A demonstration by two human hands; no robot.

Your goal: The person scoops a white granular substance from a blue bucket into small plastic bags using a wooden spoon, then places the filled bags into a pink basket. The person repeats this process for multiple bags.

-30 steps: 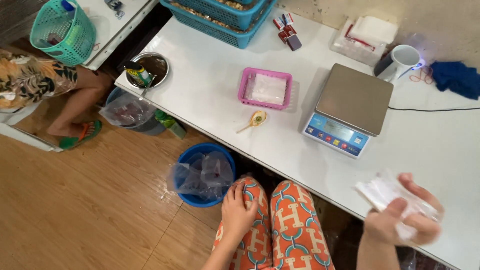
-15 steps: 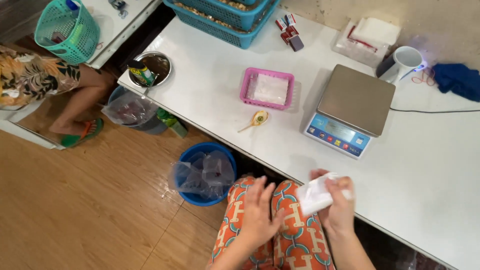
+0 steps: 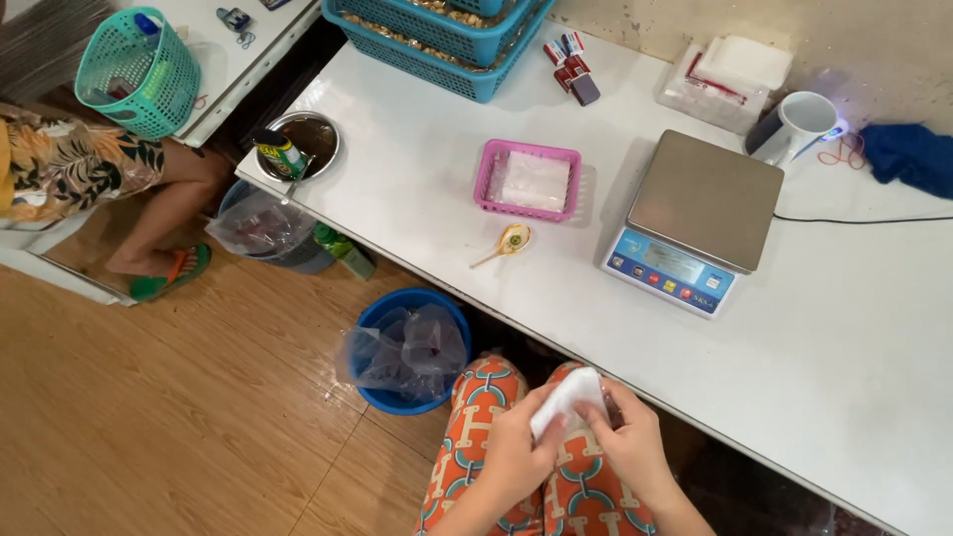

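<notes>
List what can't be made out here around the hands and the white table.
- White packet, head view: mostly covered by left hand and right hand; contents unclear.
- Blue bin: crumpled plastic liner hides its contents.
- Scale: display too small to make out.
- Blue baskets: cut off by the top edge.

White table (image 3: 874, 377), wooden plank floor (image 3: 149, 417), pale rough wall (image 3: 874, 50), even light

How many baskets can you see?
3, others may be hidden: a green basket far left, blue baskets stacked at the table's top edge counted as one, a pink basket mid-table.
</notes>
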